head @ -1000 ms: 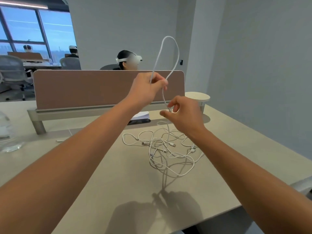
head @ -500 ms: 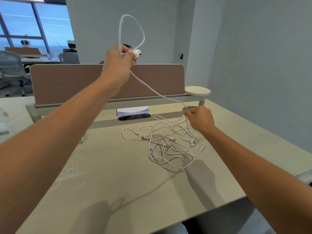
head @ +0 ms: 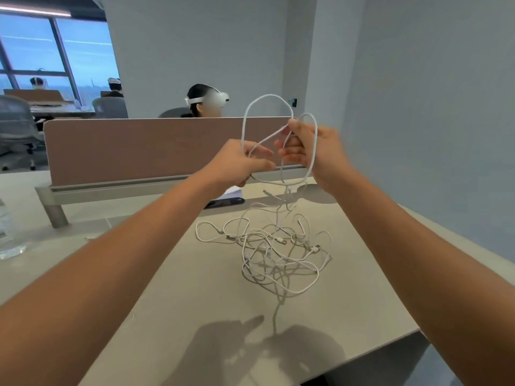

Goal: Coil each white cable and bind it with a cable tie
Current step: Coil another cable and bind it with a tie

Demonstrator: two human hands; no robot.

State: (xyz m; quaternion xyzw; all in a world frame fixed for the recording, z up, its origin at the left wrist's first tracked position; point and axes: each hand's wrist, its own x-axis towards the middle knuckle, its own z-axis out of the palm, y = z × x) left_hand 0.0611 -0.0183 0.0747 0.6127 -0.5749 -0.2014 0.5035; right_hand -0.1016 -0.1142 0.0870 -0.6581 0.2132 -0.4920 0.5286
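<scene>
Head cam view, so everything's looking down over both forearms. Biggest thing first: the tabletop (head: pixel 172 288), pale beige, with a brown divider panel (head: pixel 145 149) along the far edge. On it, right-of-centre and well below the hands, sits the tangle of white cables (head: pixel 273 254), several leads knotted together with plugs poking out.

One white cable (head: pixel 264 100) is lifted out of that mess. It makes two upright loops held in the air over the far part of the tabletop, one tall loop between the hands and a narrower one around the right hand's side, and its loose tail drops straight down from under the hands into the pile.

Right hand (head: pixel 312 146) has its fingers curled round the strands where the loops cross, thumb on top. Left hand (head: pixel 237 162) is just beside it, pinching the lower left run of the tall loop.

What matters for the next wrap, I reckon: the slack lies below the fingers, running roughly vertical, and it comes up closest under the right hand. So the left looks like the free one to reach down and feed another turn, and the tail may drag the tangle with it. Can't spot a cable tie anywhere.
</scene>
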